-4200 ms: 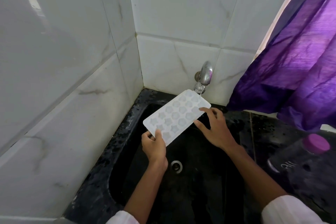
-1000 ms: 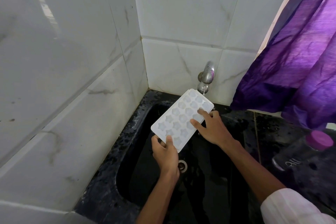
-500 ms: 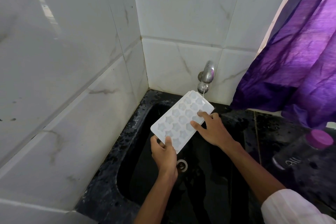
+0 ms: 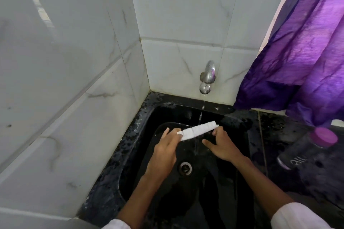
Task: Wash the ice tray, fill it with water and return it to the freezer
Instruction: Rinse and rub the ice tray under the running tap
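The ice tray (image 4: 197, 130) is held above the black sink (image 4: 167, 113), low in the basin and straight under the tap (image 4: 208, 77). It is turned nearly edge-on to the camera, so it shows as a narrow white strip that slopes up from left to right, and its moulded cells cannot be made out. A thin stream of water (image 4: 200, 115) falls from the spout and meets the tray's upper edge towards the right half. The left grip (image 4: 165, 147), a bare hand, holds the tray's lower left end: its fingers close narrowly on that corner, while one finger points up and away beside it. The right grip (image 4: 222, 147) is at the tray's higher right end, with its curled fingertips (image 4: 215, 132) against the end of the strip and its thumb spread apart below, clear of the tray; whether this grip clasps the tray or only props it, I cannot tell. The round metal drain (image 4: 185, 167) lies in the sink floor below and between the two wrists. White marbled tiles (image 4: 74, 52) cover both walls of the corner behind the sink. To the right, on the dark speckled table (image 4: 275, 135), a dark bottle (image 4: 297, 156) with a purple cap (image 4: 324, 136) lies tilted, well apart from the tray. A purple curtain (image 4: 301, 52) hangs above it, its lower folds near the cap. White sleeves (image 4: 297, 217) show at the bottom edge.
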A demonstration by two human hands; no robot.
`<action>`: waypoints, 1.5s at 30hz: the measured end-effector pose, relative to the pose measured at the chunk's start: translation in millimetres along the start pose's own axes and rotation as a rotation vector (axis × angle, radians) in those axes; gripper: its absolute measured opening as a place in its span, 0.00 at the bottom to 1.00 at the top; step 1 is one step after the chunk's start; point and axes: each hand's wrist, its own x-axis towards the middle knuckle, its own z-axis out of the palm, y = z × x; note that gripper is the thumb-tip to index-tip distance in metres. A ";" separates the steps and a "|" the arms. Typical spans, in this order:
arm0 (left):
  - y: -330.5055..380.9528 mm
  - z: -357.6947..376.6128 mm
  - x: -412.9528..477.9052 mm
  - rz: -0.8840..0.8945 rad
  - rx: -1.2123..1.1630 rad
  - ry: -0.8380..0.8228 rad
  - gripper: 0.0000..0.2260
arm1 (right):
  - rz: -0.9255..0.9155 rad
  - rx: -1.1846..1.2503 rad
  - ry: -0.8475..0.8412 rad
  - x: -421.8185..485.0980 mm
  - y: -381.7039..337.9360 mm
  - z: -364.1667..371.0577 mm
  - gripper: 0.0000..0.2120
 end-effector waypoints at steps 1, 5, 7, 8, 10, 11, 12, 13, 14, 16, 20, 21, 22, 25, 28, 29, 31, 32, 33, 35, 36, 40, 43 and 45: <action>-6.7 4.1 -4.4 0.118 0.096 0.007 0.19 | 0.016 -0.016 -0.011 -0.8 4.0 -0.2 0.20; -31.4 11.1 -22.6 0.293 0.185 -0.036 0.22 | 0.085 -0.051 -0.013 -4.1 17.5 -1.0 0.19; -33.2 13.4 -28.0 0.099 0.141 -0.062 0.24 | 0.085 -0.048 0.013 -5.3 20.9 -3.0 0.19; -29.4 13.2 -27.0 -0.056 0.089 -0.056 0.21 | 0.076 -0.044 0.033 -5.5 21.6 -4.2 0.19; -19.6 13.5 -17.7 -0.372 -0.083 0.016 0.10 | 0.046 -0.024 0.076 -5.5 20.4 -7.5 0.19; -16.0 14.6 -11.1 -0.499 -0.171 0.064 0.07 | 0.027 -0.007 0.096 -5.4 18.1 -9.8 0.18; -12.4 16.5 -3.6 -0.593 -0.223 0.108 0.07 | 0.005 0.014 0.116 -4.7 15.1 -12.5 0.18; -8.5 19.1 2.9 -0.666 -0.262 0.140 0.07 | -0.021 0.031 0.139 -3.3 11.8 -15.4 0.18; -4.5 22.5 8.9 -0.729 -0.303 0.156 0.07 | -0.048 0.044 0.164 -1.7 7.8 -18.5 0.18; 3.8 31.1 18.9 -0.884 -0.421 0.169 0.06 | -0.088 0.061 0.208 2.3 -1.8 -25.6 0.19; 13.4 49.4 34.2 -1.155 -0.730 0.207 0.05 | -0.106 0.068 0.244 13.8 -17.3 -37.6 0.23; 14.8 52.7 36.3 -1.192 -0.778 0.206 0.05 | -0.107 0.051 0.241 16.8 -19.7 -39.6 0.23; 15.9 55.4 37.5 -1.214 -0.810 0.201 0.05 | -0.110 0.030 0.237 20.0 -21.3 -41.2 0.23; 18.4 58.6 39.2 -1.228 -0.863 0.185 0.08 | -0.118 -0.054 0.230 29.1 -23.4 -43.0 0.23; 20.2 56.2 40.1 -1.227 -0.886 0.194 0.07 | -0.120 -0.156 0.223 36.3 -25.1 -41.0 0.22; 20.0 55.5 40.1 -1.225 -0.883 0.191 0.06 | -0.108 -0.174 0.213 37.8 -26.6 -39.7 0.22; 21.0 53.9 40.1 -1.214 -0.884 0.177 0.06 | -0.065 -0.183 0.173 39.2 -31.5 -36.4 0.23; 22.0 53.1 39.8 -1.208 -0.892 0.173 0.06 | -0.047 -0.183 0.151 39.5 -34.4 -34.5 0.24; 23.1 52.0 39.5 -1.203 -0.899 0.175 0.06 | -0.038 -0.187 0.132 39.8 -37.3 -32.5 0.24; 24.8 49.2 38.6 -1.203 -0.914 0.200 0.06 | -0.038 -0.200 0.112 40.2 -42.1 -28.8 0.24; 25.2 47.6 38.2 -1.207 -0.921 0.216 0.06 | -0.042 -0.202 0.109 40.3 -43.9 -28.0 0.24; 25.8 41.8 36.4 -1.210 -0.944 0.232 0.06 | -0.044 -0.222 0.132 38.3 -51.3 -28.9 0.24; 27.9 37.6 35.8 -1.209 -0.963 0.232 0.06 | -0.048 -0.267 0.152 35.9 -59.2 -29.1 0.26; 27.4 34.5 35.3 -1.209 -0.972 0.239 0.06 | -0.055 -0.301 0.150 33.9 -62.0 -29.3 0.27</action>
